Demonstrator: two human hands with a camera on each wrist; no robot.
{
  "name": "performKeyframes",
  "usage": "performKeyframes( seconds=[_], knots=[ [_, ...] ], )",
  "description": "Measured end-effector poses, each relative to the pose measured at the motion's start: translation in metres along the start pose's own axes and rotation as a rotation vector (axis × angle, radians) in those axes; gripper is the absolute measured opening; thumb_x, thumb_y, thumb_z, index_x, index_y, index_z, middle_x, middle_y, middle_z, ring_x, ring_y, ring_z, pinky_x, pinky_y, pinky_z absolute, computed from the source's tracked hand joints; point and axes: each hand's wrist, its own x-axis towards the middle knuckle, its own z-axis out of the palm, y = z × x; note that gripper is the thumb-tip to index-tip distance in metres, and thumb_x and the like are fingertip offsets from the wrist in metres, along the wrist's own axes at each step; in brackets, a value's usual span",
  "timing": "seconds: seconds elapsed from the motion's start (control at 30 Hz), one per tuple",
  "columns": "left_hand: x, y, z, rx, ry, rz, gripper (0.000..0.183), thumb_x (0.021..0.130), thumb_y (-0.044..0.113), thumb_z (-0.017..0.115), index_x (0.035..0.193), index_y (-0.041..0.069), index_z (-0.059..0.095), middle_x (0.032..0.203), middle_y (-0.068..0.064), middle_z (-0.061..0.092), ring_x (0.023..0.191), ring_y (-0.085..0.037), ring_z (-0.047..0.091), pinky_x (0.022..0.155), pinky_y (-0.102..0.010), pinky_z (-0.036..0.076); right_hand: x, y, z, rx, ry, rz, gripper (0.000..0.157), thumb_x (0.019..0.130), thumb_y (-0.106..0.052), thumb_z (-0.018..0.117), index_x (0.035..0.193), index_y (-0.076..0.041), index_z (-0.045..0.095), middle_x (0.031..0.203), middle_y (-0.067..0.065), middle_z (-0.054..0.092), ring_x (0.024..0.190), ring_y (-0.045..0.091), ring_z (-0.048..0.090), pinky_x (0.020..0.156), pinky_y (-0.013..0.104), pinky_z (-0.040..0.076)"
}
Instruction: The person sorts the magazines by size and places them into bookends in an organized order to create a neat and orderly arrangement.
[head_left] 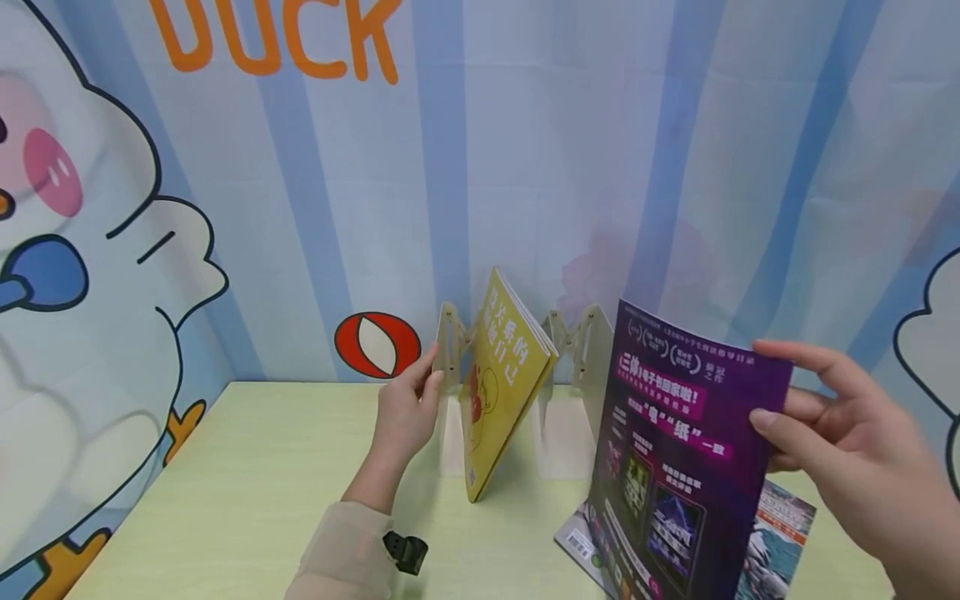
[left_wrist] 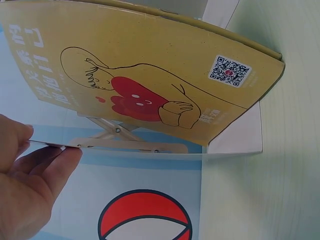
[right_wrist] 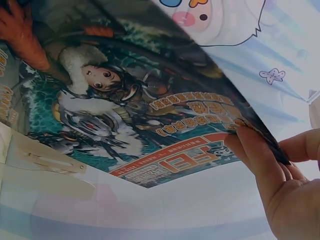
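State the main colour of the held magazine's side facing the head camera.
Dark purple; the magazine shows it best in the head view.

A pale yellow-green table (head_left: 285, 467) with a faint wood grain carries the things, its far edge in sight. Toward the far side, around the middle, stands a cream-white rack (head_left: 566, 442), its flat bases lying on the tabletop and its plates rising upright. Within it a yellow book (head_left: 506, 392) stands tilted; whether its lower edge meets the wood cannot be told. At the near right lies illustrated printed matter (head_left: 776, 533), partly hidden, with a barcode showing on its left portion; whether it is one piece or several is unclear.
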Motion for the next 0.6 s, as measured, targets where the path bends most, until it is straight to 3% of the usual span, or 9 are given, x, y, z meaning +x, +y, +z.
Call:
performKeyframes(
  seconds=[0.13, 0.5, 0.6],
  knots=[
    [0.0, 0.0, 0.0, -0.003, 0.002, 0.003, 0.043, 0.096, 0.012, 0.054, 0.138, 0.006, 0.048, 0.135, -0.013, 0.054, 0.11, -0.028, 0.063, 0.083, -0.038, 0.057, -0.001, 0.0, 0.004, -0.121, 0.022, -0.003, 0.056, 0.096, 0.001, 0.047, 0.145, -0.018, 0.031, 0.11, -0.014, 0.067, 0.086, 0.009, 0.07, 0.062, 0.031, 0.059],
    [0.0, -0.001, 0.0, -0.01, 0.0, 0.002, 0.043, 0.096, 0.011, 0.054, 0.138, 0.005, 0.048, 0.136, -0.013, 0.053, 0.112, -0.029, 0.062, 0.085, -0.039, 0.056, -0.001, 0.005, 0.015, -0.143, 0.045, -0.055, 0.056, 0.094, 0.005, 0.047, 0.145, -0.014, 0.032, 0.113, -0.016, 0.065, 0.089, 0.006, 0.069, 0.06, 0.029, 0.058],
    [0.0, -0.001, 0.0, -0.01, -0.005, -0.007, 0.043, 0.096, 0.012, 0.054, 0.138, 0.006, 0.048, 0.137, -0.013, 0.053, 0.113, -0.03, 0.061, 0.086, -0.039, 0.055, 0.0, 0.004, 0.019, -0.194, 0.062, -0.062, 0.056, 0.095, 0.005, 0.047, 0.145, -0.015, 0.032, 0.112, -0.018, 0.065, 0.088, 0.005, 0.069, 0.059, 0.029, 0.058]
  ],
)
